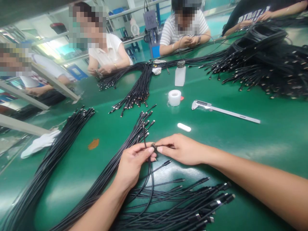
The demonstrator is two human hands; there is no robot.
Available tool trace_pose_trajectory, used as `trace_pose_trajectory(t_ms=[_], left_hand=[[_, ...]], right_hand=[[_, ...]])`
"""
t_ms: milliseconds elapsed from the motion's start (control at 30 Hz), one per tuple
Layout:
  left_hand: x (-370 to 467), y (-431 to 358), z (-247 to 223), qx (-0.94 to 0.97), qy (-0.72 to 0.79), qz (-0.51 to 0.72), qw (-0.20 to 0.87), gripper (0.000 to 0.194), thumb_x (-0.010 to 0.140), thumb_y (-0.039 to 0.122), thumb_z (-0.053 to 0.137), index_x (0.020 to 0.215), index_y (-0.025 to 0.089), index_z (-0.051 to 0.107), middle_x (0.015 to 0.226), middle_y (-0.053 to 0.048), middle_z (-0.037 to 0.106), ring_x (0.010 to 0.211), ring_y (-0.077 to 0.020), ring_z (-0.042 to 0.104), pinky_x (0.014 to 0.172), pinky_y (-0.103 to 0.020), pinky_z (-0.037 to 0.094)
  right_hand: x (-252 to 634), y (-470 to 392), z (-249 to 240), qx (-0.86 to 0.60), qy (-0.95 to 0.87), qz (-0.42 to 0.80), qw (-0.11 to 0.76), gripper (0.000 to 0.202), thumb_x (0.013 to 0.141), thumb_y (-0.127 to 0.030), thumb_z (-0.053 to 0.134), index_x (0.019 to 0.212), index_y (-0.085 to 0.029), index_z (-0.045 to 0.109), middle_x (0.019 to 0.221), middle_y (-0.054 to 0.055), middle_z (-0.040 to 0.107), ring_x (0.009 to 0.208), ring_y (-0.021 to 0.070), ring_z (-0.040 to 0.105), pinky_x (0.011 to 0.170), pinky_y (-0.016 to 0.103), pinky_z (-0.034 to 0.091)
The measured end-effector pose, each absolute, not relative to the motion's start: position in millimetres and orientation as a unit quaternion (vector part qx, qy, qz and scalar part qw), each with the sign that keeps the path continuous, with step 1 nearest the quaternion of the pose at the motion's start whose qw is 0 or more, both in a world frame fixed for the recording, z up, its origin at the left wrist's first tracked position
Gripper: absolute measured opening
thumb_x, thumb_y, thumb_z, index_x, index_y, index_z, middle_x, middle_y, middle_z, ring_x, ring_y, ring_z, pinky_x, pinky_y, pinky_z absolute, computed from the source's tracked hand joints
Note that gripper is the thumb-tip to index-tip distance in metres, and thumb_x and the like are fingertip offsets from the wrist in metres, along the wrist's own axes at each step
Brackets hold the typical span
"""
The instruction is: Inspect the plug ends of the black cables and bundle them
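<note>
My left hand (132, 162) pinches a black cable (151, 178) between thumb and fingers, with lengths of it hanging below and one plug end sticking up above the hand. From the right, my right hand (178, 149) meets it with thumb and forefinger closed on the small dark end of the cable at the left fingertips. The fingers partly hide that end. Under and beside my left arm runs a long bundle of black cables (115, 163), its plugs pointing away from me. More loose cables (192, 199) fan out in front, plugs to the right.
Beyond my hands lie a white oval piece (184, 127), a digital caliper (226, 111), a tape roll (174, 98) and a white bottle (180, 73). Another cable bundle (62, 147) and a white glove (39, 144) are left. Co-workers handle cables across the green table (240, 144).
</note>
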State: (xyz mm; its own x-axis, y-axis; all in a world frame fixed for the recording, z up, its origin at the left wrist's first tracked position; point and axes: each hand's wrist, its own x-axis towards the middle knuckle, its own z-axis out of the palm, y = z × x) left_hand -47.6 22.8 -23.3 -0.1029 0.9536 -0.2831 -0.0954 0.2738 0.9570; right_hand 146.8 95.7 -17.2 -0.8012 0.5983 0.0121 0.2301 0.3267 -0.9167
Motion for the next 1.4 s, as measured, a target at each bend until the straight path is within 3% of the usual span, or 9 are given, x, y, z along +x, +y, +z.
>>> trace_pose_trajectory(t_ms=[1000,1400], left_hand=[[-48.6,23.1,-24.6,0.375,0.577,0.471,0.552,0.037,0.074,0.029,0.082,0.103,0.008,0.072,0.082,-0.01,0.073,0.068,-0.0135,0.068,0.066,-0.021,0.058],[-46.3,21.7,-22.2,0.347,0.574,0.472,0.572,0.041,0.073,0.03,0.083,0.102,0.006,0.067,0.076,-0.008,0.071,0.064,-0.0153,0.069,0.064,-0.024,0.06]], right_hand=[[146.0,96.8,-18.3,-0.274,-0.781,0.528,0.189,0.031,0.095,-0.034,0.051,0.103,-0.017,0.075,0.083,0.004,0.07,0.073,0.0146,0.056,0.069,0.026,0.042],[144.3,98.8,-20.5,-0.344,-0.755,0.519,0.207,0.03,0.096,-0.038,0.049,0.098,-0.015,0.068,0.061,-0.003,0.051,0.056,0.0094,0.043,0.055,0.022,0.03]])
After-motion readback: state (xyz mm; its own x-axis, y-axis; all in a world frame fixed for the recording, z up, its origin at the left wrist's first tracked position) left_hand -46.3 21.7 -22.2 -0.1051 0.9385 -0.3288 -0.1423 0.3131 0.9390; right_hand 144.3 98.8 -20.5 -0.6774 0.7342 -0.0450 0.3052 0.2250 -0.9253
